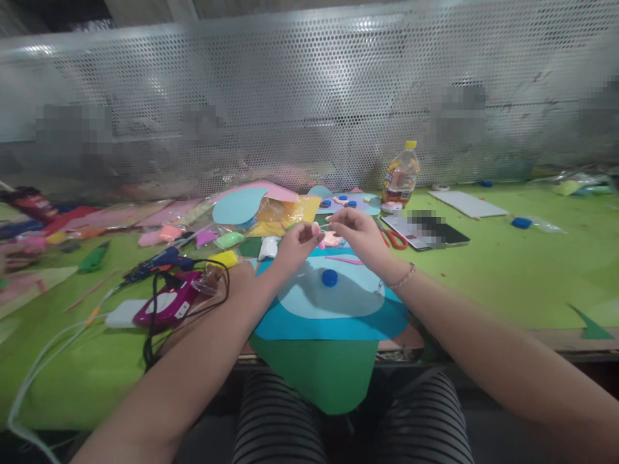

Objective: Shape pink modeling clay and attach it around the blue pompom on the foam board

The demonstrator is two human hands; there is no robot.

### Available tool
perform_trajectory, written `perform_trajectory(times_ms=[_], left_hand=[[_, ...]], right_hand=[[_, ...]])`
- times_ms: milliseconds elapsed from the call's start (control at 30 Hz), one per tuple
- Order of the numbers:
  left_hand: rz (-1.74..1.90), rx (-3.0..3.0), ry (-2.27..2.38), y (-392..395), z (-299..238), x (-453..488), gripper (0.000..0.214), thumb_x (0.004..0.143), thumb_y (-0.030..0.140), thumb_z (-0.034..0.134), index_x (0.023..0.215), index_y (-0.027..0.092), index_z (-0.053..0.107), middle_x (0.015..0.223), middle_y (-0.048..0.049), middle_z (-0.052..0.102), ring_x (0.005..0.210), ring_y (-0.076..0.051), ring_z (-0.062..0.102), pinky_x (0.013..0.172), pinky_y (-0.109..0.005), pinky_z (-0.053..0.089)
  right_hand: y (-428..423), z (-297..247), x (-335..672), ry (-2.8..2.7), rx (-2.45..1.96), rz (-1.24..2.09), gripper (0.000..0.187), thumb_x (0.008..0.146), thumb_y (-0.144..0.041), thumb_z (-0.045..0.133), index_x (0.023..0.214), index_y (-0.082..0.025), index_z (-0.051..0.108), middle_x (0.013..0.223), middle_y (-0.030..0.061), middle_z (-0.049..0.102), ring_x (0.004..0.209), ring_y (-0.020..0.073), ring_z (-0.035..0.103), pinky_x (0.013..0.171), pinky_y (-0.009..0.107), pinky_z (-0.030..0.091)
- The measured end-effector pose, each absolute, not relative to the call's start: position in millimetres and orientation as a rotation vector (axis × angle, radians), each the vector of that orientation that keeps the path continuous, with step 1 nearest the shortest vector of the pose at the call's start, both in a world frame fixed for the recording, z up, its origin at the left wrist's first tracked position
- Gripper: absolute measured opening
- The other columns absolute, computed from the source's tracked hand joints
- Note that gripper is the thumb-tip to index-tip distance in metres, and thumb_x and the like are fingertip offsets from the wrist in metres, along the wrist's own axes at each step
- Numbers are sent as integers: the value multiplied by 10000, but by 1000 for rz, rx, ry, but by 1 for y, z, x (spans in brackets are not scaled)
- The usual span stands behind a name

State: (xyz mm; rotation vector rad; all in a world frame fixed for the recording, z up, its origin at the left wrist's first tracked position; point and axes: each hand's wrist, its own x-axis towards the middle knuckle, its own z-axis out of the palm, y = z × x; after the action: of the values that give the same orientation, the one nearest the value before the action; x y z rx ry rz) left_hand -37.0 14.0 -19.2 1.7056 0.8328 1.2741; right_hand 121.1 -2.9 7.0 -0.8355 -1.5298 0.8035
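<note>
Above the light blue paper shape (pixel 300 293), my left hand (pixel 297 243) is closed in a pinch on a small pink piece (pixel 321 244) that looks like modelling clay. Facing it, my right hand (pixel 355 231) is pinched too, its fingertips close to the pink piece; what they hold is too small to make out. Beneath my hands lie a round blue lump (pixel 329 278) and a thin pink modelling tool (pixel 344 260). The light blue shape rests on a darker blue sheet (pixel 333 330), with a green sheet (pixel 319 367) hanging over the table edge below.
On the left are a glue gun (pixel 157 263), a magenta power strip (pixel 169 303) with cables, and colored clay packets. Behind stand a bottle (pixel 401 174) and a perforated metal screen (pixel 300 116). Red-handled scissors (pixel 397 240) and a phone-like dark slab (pixel 447 233) lie right. Another person's hand (pixel 14 254) shows far left.
</note>
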Motion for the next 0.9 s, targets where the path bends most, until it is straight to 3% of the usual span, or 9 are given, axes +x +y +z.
perform_trajectory(times_ms=[267, 633, 900], left_hand=[[1346, 1677, 841, 16, -21, -37, 333, 660, 394, 711, 720, 180, 464, 731, 16, 579, 708, -123, 598, 740, -277, 479], [1593, 1844, 984, 12, -19, -40, 282, 671, 352, 714, 820, 194, 534, 947, -41, 633, 912, -170, 609, 847, -317, 483], [1839, 2219, 1053, 1, -9, -45, 139, 760, 303, 638, 781, 221, 528, 969, -19, 642, 1005, -179, 579, 939, -366, 420]], right_hand=[[-8, 10, 120, -1546, -795, 768, 53, 716, -213, 609, 730, -183, 568, 660, -12, 571, 627, 116, 531, 592, 270, 419], [-8, 8, 120, -1602, -802, 677, 65, 736, -237, 618, 744, -191, 573, 653, -17, 544, 590, 107, 483, 541, 256, 396], [-15, 7, 120, -1721, -696, 602, 65, 795, -236, 564, 826, -206, 613, 820, 27, 594, 752, 144, 553, 636, 280, 445]])
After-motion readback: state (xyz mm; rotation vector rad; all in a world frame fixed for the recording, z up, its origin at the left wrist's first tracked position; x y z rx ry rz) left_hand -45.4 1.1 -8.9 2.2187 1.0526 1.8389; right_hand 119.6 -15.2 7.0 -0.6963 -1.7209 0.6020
